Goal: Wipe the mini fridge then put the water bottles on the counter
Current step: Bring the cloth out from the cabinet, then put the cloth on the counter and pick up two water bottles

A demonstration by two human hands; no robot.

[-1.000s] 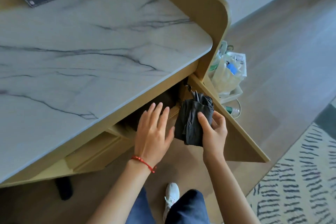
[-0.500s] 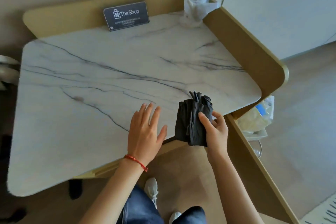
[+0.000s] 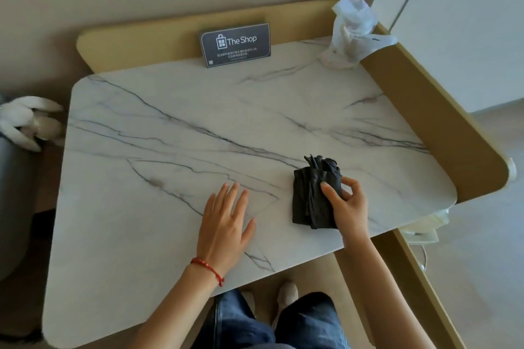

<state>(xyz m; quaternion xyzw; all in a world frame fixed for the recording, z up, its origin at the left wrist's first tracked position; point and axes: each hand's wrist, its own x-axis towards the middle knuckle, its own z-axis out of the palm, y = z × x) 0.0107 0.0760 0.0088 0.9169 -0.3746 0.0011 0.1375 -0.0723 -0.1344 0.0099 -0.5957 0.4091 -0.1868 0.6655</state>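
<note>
Mini fridge and water bottles were out of view. The right hand (image 3: 347, 207) gripped a crumpled dark grey cloth (image 3: 314, 193) on the white marble tabletop (image 3: 170, 136); the left hand (image 3: 225, 221) lay flat, released, left of it. Wiping seemed finished; fetching bottles from below probably came next.

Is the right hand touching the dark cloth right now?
Touching. The head view shows the right hand holding the dark cloth: its thumb lies across the front of the cloth, and the fingers curl round its right side, above the marble counter.
</note>
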